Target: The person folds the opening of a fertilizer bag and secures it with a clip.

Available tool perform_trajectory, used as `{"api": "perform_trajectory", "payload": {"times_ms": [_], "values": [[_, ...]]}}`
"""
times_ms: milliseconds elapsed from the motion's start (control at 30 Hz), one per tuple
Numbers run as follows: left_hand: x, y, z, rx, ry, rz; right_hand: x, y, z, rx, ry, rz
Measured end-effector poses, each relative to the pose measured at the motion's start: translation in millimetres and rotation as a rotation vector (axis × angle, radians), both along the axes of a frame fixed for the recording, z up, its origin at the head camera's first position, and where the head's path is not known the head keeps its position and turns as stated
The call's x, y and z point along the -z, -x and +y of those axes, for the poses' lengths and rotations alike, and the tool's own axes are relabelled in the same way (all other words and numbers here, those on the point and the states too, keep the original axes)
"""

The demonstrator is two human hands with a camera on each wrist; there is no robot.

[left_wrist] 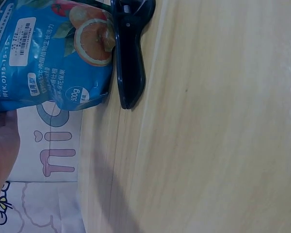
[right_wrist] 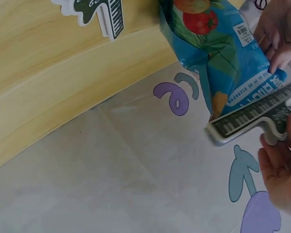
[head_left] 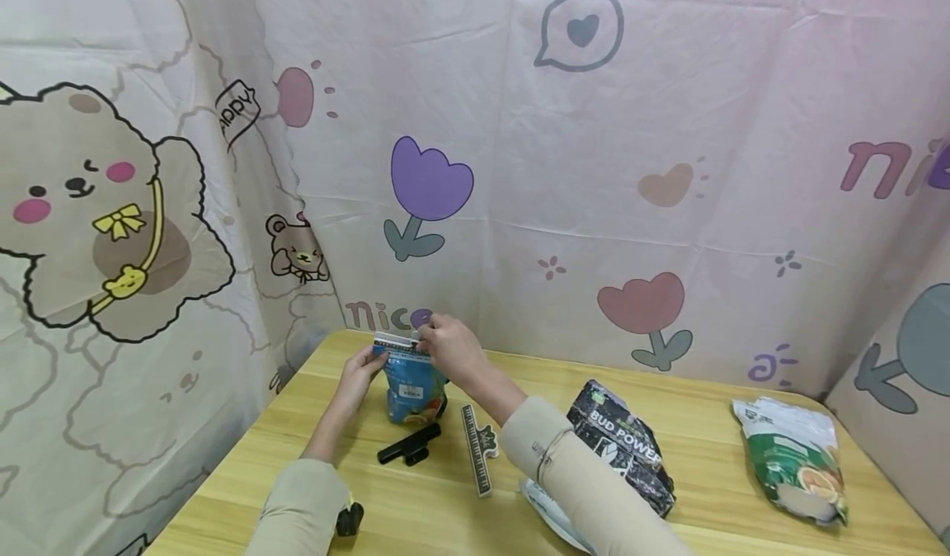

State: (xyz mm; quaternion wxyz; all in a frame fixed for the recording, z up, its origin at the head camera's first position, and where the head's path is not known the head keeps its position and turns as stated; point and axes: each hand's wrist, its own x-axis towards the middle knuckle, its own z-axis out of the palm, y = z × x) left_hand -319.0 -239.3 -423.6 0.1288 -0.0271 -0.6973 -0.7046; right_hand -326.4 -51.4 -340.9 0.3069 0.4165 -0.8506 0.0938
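Head: L hand pinches blue bag nr upper side; R hand pinches piano-print clip at bag top. Blk clip nearside of both hands. L wrist: bag by L hand, grip hidden. R wrist: R hand on handle; 2nd piano clip well off.
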Motion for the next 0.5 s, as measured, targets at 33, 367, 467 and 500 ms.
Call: {"api": "perform_trajectory", "payload": {"times_ms": [33,367,467,500], "values": [[0.1,-0.4,0,0.000,0.000,-0.002,0.7,0.2,-1,0.010,-0.022,0.007],[-3.1,-2.0,0,0.076,-0.055,0.003,1.8,1.1,-10,0.109,-0.128,0.010],[-3.9,-1.1,2,0.086,-0.082,0.021,2.1,2.0,-12,0.129,-0.127,-0.019],[-3.9,-0.8,3,0.083,-0.083,0.024,2.2,2.3,-12,0.134,-0.124,-0.041]]}}
